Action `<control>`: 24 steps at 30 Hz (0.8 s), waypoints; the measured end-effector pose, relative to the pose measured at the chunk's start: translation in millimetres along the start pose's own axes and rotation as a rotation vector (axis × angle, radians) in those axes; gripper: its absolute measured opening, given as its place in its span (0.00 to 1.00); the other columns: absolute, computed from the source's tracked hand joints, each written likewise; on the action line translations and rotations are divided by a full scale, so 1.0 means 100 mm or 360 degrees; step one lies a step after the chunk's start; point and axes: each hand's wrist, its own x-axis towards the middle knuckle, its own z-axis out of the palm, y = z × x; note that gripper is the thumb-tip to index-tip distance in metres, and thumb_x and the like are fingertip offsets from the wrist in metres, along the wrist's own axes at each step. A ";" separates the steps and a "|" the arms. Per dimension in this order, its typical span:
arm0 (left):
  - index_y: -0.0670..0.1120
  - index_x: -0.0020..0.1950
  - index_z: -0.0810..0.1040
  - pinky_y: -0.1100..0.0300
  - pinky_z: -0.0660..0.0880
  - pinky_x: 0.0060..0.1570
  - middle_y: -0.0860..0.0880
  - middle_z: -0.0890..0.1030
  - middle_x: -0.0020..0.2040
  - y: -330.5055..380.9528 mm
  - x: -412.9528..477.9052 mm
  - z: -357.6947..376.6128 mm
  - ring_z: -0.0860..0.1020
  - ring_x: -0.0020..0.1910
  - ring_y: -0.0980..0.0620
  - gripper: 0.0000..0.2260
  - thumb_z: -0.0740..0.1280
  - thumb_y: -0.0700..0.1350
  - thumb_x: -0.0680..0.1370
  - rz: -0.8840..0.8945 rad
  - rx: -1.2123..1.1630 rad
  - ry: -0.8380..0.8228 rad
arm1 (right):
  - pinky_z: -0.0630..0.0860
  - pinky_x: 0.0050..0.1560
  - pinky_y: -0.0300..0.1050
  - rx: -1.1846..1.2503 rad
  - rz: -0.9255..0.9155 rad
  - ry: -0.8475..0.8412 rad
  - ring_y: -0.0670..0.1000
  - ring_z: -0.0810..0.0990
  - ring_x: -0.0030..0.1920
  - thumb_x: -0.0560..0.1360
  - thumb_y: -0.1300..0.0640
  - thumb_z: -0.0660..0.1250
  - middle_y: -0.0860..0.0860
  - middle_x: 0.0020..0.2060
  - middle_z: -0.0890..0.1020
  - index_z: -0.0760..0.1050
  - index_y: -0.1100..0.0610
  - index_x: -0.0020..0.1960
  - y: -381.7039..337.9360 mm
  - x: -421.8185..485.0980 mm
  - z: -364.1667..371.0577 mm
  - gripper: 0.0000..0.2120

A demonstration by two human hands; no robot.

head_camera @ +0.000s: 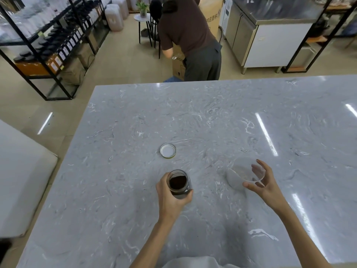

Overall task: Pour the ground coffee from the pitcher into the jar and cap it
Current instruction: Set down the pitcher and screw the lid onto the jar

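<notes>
A glass jar (pixel 179 184) with dark ground coffee inside stands uncapped on the grey marble table (pixel 212 117). My left hand (pixel 170 196) is wrapped around its side. The clear plastic pitcher (pixel 244 175) lies tilted on the table to the right, and it looks empty apart from a faint residue. My right hand (pixel 263 182) hovers at its rim with fingers spread; whether they touch the pitcher I cannot tell. The jar's lid (pixel 168 150) lies upside down on the table beyond the jar, its white inside facing up.
A person in a dark top (pixel 189 35) bends over a cardboard box beyond the table's far edge. Black shelving with jars (pixel 50 47) stands at the back left, a steel counter (pixel 270 31) at the back right. A white block (pixel 21 175) sits left of the table.
</notes>
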 end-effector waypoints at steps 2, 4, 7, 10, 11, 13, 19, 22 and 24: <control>0.58 0.68 0.67 0.66 0.71 0.60 0.63 0.69 0.62 0.03 0.01 0.00 0.66 0.66 0.56 0.40 0.82 0.55 0.60 0.0023 0.0047 -0.0026 | 0.68 0.70 0.52 -0.0029 0.0008 0.0058 0.51 0.68 0.73 0.64 0.54 0.78 0.51 0.72 0.69 0.59 0.43 0.74 -0.02 0.02 -0.07 0.44; 0.68 0.67 0.62 0.76 0.67 0.57 0.69 0.67 0.63 0.06 0.00 0.00 0.63 0.66 0.62 0.41 0.81 0.57 0.60 0.0071 0.0120 -0.0066 | 0.68 0.69 0.51 -0.0076 0.0030 0.0080 0.53 0.67 0.74 0.65 0.54 0.77 0.52 0.73 0.68 0.58 0.43 0.75 -0.01 0.03 -0.13 0.44; 0.72 0.65 0.59 0.81 0.65 0.52 0.70 0.66 0.62 0.12 -0.03 0.00 0.62 0.66 0.65 0.41 0.79 0.59 0.60 0.0064 0.0145 -0.0063 | 0.68 0.69 0.51 -0.0117 0.0073 0.0035 0.55 0.68 0.73 0.65 0.53 0.77 0.52 0.73 0.68 0.57 0.43 0.75 0.00 0.05 -0.17 0.45; 0.72 0.65 0.58 0.77 0.67 0.48 0.70 0.65 0.63 0.14 -0.04 0.00 0.62 0.66 0.65 0.41 0.78 0.61 0.60 0.0074 0.0178 -0.0054 | 0.67 0.69 0.50 -0.0140 0.0135 -0.0034 0.51 0.68 0.71 0.66 0.55 0.77 0.50 0.73 0.67 0.54 0.43 0.77 -0.02 0.05 -0.19 0.47; 0.72 0.65 0.58 0.76 0.66 0.48 0.71 0.65 0.63 0.15 -0.04 0.00 0.62 0.66 0.65 0.41 0.78 0.61 0.61 0.0083 0.0184 -0.0050 | 0.66 0.70 0.49 -0.0147 0.0168 -0.0071 0.49 0.67 0.71 0.68 0.58 0.76 0.49 0.73 0.66 0.51 0.42 0.78 -0.03 0.05 -0.22 0.49; 0.72 0.65 0.58 0.74 0.66 0.48 0.72 0.65 0.63 0.15 -0.03 -0.01 0.62 0.66 0.65 0.40 0.78 0.61 0.61 0.0103 0.0195 -0.0043 | 0.64 0.71 0.48 -0.0199 0.0247 -0.0133 0.47 0.65 0.72 0.71 0.66 0.74 0.48 0.72 0.66 0.42 0.39 0.79 -0.06 0.04 -0.30 0.54; 0.69 0.65 0.59 0.73 0.66 0.46 0.73 0.65 0.63 0.15 -0.03 -0.01 0.65 0.64 0.61 0.40 0.80 0.60 0.61 0.0069 0.0217 -0.0023 | 0.80 0.45 0.42 -0.0652 0.0414 0.0489 0.58 0.85 0.45 0.77 0.66 0.68 0.58 0.46 0.85 0.70 0.57 0.71 -0.39 -0.08 -0.52 0.24; 0.65 0.65 0.62 0.73 0.66 0.47 0.74 0.65 0.63 0.14 -0.03 0.00 0.66 0.63 0.58 0.38 0.79 0.60 0.61 0.0051 0.0212 0.0003 | 0.80 0.48 0.51 -0.1080 0.0626 0.0656 0.61 0.84 0.46 0.76 0.62 0.66 0.59 0.43 0.86 0.78 0.57 0.60 -0.73 -0.05 -0.44 0.13; 0.62 0.64 0.65 0.71 0.67 0.48 0.73 0.66 0.62 0.12 -0.03 0.01 0.67 0.62 0.57 0.36 0.79 0.59 0.61 0.0028 0.0209 0.0017 | 0.75 0.47 0.50 -0.1267 0.0538 0.0850 0.65 0.81 0.49 0.76 0.61 0.65 0.62 0.48 0.85 0.80 0.57 0.57 -0.96 0.03 -0.32 0.11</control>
